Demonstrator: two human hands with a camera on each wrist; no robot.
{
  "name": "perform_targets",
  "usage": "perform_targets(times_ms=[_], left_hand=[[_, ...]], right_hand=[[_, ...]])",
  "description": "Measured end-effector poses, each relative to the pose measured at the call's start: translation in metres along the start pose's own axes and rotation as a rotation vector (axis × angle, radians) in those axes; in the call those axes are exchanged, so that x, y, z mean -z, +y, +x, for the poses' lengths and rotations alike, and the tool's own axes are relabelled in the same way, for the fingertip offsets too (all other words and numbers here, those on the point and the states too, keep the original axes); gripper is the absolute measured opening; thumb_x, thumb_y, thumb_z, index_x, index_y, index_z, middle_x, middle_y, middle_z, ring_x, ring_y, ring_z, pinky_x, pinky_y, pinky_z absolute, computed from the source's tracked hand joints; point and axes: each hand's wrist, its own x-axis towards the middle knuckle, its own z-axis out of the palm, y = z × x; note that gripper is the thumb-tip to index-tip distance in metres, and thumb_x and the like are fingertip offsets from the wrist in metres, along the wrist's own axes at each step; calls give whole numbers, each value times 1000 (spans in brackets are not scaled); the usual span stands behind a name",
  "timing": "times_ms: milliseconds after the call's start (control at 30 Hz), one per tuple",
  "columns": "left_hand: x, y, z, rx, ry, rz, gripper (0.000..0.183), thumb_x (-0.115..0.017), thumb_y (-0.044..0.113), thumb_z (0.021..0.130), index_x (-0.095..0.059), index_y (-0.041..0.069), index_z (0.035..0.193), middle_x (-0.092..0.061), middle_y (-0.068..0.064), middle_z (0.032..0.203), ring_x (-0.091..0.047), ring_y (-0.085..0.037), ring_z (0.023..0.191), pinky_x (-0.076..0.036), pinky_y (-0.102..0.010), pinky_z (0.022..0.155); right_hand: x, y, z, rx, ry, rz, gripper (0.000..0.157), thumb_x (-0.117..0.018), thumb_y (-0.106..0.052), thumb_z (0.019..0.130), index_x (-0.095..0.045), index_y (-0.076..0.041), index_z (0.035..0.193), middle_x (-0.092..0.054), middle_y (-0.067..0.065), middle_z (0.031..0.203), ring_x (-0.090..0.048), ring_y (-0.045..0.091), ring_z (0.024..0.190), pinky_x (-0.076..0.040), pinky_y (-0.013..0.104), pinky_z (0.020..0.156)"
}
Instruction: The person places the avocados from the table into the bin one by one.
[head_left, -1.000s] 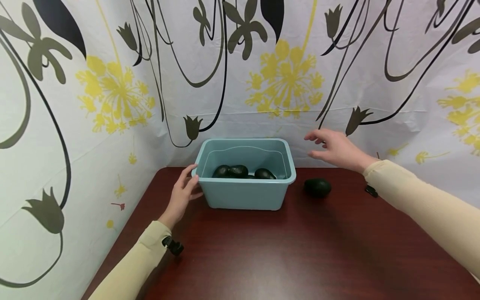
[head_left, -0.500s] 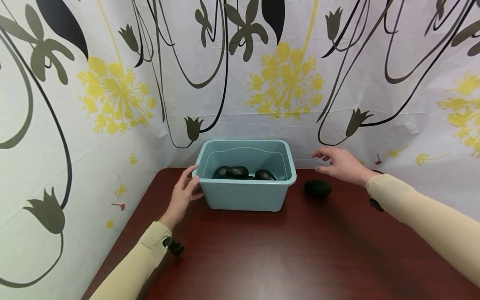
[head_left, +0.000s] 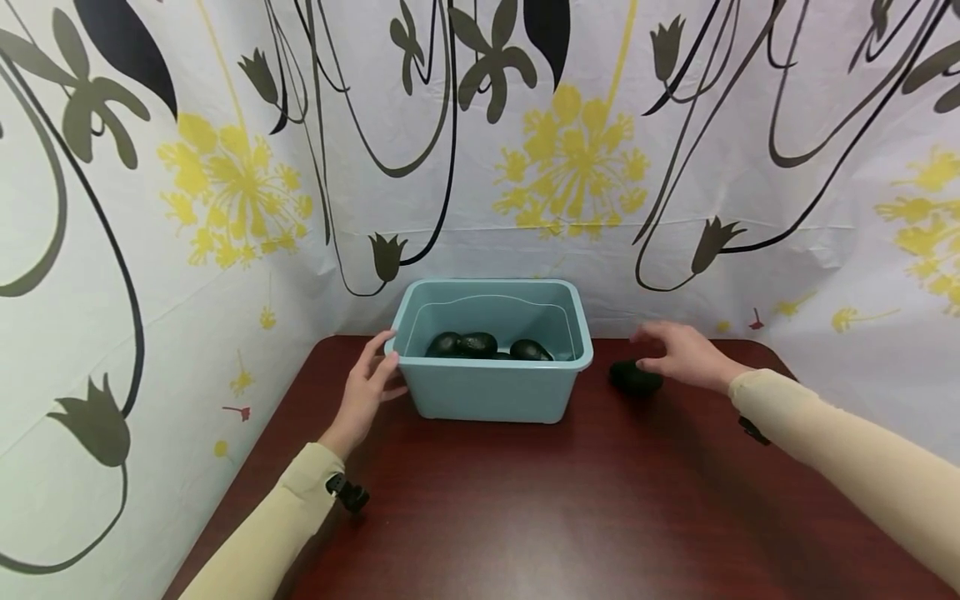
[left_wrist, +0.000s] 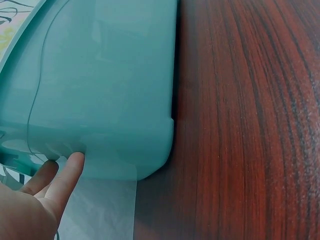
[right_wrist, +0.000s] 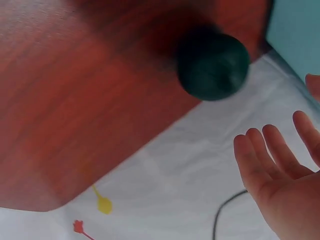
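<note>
A light blue plastic bin (head_left: 487, 390) stands on the table with several dark green avocados (head_left: 477, 343) inside. My left hand (head_left: 362, 398) rests against the bin's left end, its fingers loosely extended; in the left wrist view the fingertips touch the outer wall (left_wrist: 100, 90). One more avocado (head_left: 633, 379) lies on the table to the right of the bin. Just above and behind it is my right hand (head_left: 686, 357), partly covering it in the head view. From the right wrist, that avocado (right_wrist: 214, 67) appears apart from the spread fingers (right_wrist: 280, 147).
Beneath everything is a dark red-brown wooden table (head_left: 517, 517). A white sheet with a printed plant pattern (head_left: 570, 167) hangs behind it and along the left side, close behind the bin.
My right hand has come down and slightly right, from above the table's back edge to just over the loose avocado. The left hand and the bin stay put.
</note>
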Motion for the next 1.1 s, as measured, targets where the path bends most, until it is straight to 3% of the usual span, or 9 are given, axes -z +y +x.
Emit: perform_targets(times_ms=[133,333,1100], left_hand=[[0,0,0,0,2,1,55,-56,35,105,-37,25,155,-39,-26,148,-54,-41,125,-51,-57,90],[1,-2,-1,-7,-3,-2,56,-55,35,105,-36,24,156,-39,-26,148,-54,-40,125,-49,-61,91],[0,0,-1,-15,-4,-1,55,-55,33,105,-35,23,156,-39,-27,147,-54,-43,124,-49,-61,91]], right_hand=[[-12,10,-6,-35,-38,8,38,-77,-21,90,-66,-11,125,-63,12,126,-56,35,117,-46,56,91],[-25,21,-14,-69,-56,-16,46,-78,-21,89,-64,-6,129,-59,15,125,-58,34,111,-48,56,88],[-46,31,-15,-73,-13,-22,55,-83,-14,82,-61,-5,132,-60,19,120,-59,35,104,-48,55,85]])
